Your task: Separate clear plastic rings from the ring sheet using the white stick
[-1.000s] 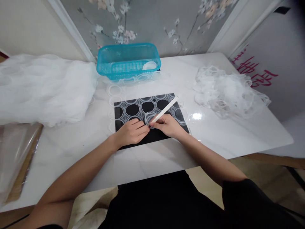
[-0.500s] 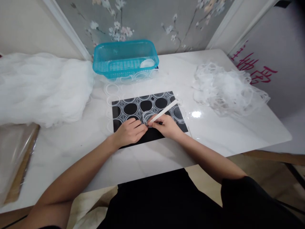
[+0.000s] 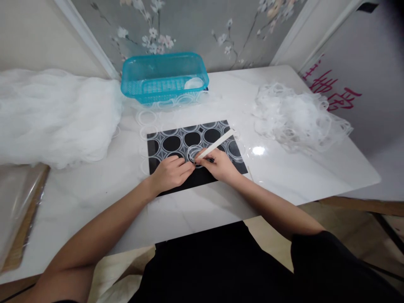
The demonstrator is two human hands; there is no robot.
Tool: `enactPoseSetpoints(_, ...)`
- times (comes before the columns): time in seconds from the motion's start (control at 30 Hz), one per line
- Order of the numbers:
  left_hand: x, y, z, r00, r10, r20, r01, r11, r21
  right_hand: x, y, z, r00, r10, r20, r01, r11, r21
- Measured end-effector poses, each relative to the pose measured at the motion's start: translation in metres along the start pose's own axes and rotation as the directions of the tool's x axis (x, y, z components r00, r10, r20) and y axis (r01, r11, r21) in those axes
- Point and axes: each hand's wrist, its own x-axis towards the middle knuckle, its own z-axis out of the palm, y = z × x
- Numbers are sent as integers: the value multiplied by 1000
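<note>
A black mat [image 3: 230, 166] lies in the middle of the white table [image 3: 94, 189], covered by a clear sheet of punched rings [image 3: 176, 141]. My right hand [image 3: 217, 165] grips a thin white stick [image 3: 217, 143] like a pen, its tip on a ring near the mat's centre. My left hand [image 3: 170, 173] rests on the mat beside it, fingertips pinching or pressing the same ring [image 3: 193, 152]. The two hands touch at the fingertips.
A blue plastic basket [image 3: 164, 80] with a white disc inside stands at the back. A pile of clear ring scraps [image 3: 296, 118] lies at the right. White gauzy material [image 3: 53, 115] heaps at the left, and a plastic-wrapped board [image 3: 19, 210] lies near the left edge.
Both hands stay on the same ring with only small finger movements. The view has shifted slightly, so everything sits a little lower left.
</note>
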Motion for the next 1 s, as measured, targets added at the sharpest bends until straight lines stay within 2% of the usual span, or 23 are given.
enactPoseSetpoints(0.2,0,0,0,1000,-27,-1,27,1000,2,1,1,-2,1000,4,-16,-3,1000,14)
enactPoseSetpoints(0.5,4,0,-5,1000,-8,-27,10,999,50,4,-2,-6,1000,23,-18,-20,989,146)
enactPoseSetpoints(0.8,8,0,-2,998,13,-61,-7,995,96,4,-7,-8,990,140,-3,-133,949,286)
enactPoseSetpoints(0.9,7,0,-1,999,4,-47,0,996,84,3,-6,-7,993,122,7,-120,966,230)
enactPoseSetpoints(1.0,3,0,0,1000,-3,20,2,999,52,0,-3,-4,999,50,-12,-49,995,90)
